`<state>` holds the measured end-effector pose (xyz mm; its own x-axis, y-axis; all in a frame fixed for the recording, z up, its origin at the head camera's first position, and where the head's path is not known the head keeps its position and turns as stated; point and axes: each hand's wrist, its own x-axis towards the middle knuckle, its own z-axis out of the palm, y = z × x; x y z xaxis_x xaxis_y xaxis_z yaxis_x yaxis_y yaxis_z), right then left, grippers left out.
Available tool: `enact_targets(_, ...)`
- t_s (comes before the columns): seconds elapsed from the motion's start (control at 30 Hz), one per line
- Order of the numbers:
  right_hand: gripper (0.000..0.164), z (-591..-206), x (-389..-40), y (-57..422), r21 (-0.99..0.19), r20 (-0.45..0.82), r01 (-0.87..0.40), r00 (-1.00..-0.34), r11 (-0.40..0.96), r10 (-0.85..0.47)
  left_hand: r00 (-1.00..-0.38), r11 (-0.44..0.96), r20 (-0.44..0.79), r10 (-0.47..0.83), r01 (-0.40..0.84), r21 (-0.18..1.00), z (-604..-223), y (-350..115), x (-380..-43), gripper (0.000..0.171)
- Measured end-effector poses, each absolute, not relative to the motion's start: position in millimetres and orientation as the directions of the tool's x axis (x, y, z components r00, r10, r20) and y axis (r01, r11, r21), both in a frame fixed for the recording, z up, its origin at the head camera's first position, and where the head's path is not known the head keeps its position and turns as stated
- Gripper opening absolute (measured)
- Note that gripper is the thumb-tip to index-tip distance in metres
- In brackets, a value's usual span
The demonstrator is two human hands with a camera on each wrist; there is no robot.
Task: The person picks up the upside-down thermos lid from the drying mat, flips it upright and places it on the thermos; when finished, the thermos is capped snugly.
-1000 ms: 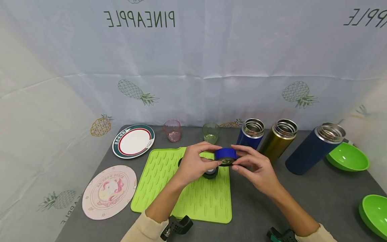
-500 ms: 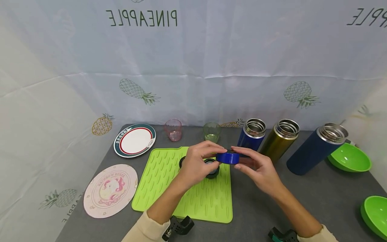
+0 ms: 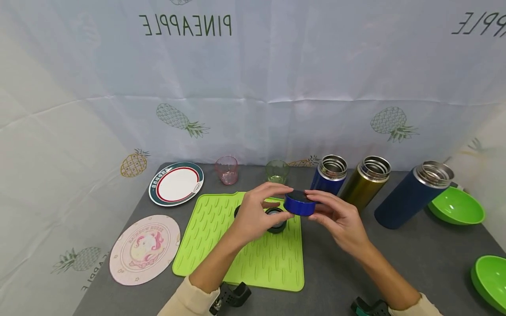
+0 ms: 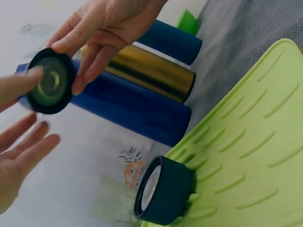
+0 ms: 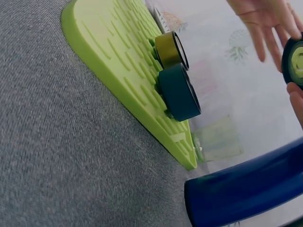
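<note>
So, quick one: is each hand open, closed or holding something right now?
Left hand: at the edge of the blue lid; gripping or just touching, can't tell.
Right hand: closed, holding the blue lid.

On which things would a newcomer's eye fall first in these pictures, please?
Probably the bright green, rectangular ribbed mat in the head view's lower middle. Then the round, shiny blue lid with a black top, held between the left hand and right hand. To its right stand open cylindrical metal bottles: a blue bottle, a gold bottle and a navy bottle.

Soft, even light fills the head view; wrist views are dimmer, the left hand point(image 4: 19, 165) blurred.
</note>
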<state>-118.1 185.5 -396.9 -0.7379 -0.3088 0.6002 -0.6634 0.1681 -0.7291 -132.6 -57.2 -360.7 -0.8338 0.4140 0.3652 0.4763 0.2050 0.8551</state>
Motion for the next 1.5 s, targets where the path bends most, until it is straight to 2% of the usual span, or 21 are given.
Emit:
enact_targets(0.1, 0.052, -398, -119, 186, -0.721, 0.620, -0.680, -0.720, 0.137, -0.312, -0.862, 0.186, 0.263, 0.433, 0.371, 0.910, -360, -61, -133, 0.050)
enact_targets(0.23, 0.052, -399, -120, 186, -0.723, 0.621, -0.682, -0.712, 0.112, -0.328, -0.856, 0.178, 0.222, 0.467, 0.336, 0.925, -360, -62, -133, 0.046)
enact_targets(0.57, 0.049, -396, -118, 185, -0.746, 0.589, -0.651, -0.743, 0.139, -0.318, -0.834, 0.155, 0.300, 0.463, 0.410, 0.899, -361, -57, -134, 0.045)
enact_targets(0.83, 0.049, -399, -120, 184, -0.737, 0.620, -0.672, -0.713, 0.068, -0.326, -0.815, 0.288, 0.369, 0.447, 0.522, 0.803, -364, -50, -135, 0.046)
enact_targets(0.97, 0.050, -399, -119, 183, -0.733, 0.627, -0.676, -0.714, 0.074, -0.312, -0.824, 0.341, 0.372, 0.428, 0.528, 0.778, -365, -50, -135, 0.048)
enact_targets(1.07, 0.052, -396, -115, 183, -0.682, 0.668, -0.709, -0.704, 0.180, -0.242, -0.833, 0.363, 0.366, 0.414, 0.520, 0.773, -363, -52, -134, 0.048)
enact_targets(1.17, 0.051, -393, -111, 183, -0.621, 0.747, -0.742, -0.658, 0.252, -0.099, -0.844, 0.360, 0.357, 0.401, 0.503, 0.785, -362, -55, -133, 0.047)
enact_targets(1.23, 0.053, -391, -108, 184, -0.602, 0.785, -0.758, -0.619, 0.250, 0.014, -0.847, 0.355, 0.357, 0.394, 0.498, 0.791, -362, -57, -133, 0.047)
enact_targets(1.3, 0.059, -390, -106, 185, -0.613, 0.788, -0.758, -0.607, 0.224, 0.100, -0.848, 0.350, 0.358, 0.390, 0.497, 0.794, -363, -59, -132, 0.046)
enact_targets(1.4, 0.074, -392, -105, 184, -0.672, 0.741, -0.712, -0.650, 0.205, 0.171, -0.846, 0.351, 0.363, 0.390, 0.502, 0.791, -365, -61, -133, 0.046)
enact_targets(1.5, 0.088, -395, -107, 182, -0.753, 0.657, -0.625, -0.727, 0.205, 0.197, -0.845, 0.354, 0.359, 0.396, 0.502, 0.790, -366, -62, -132, 0.046)
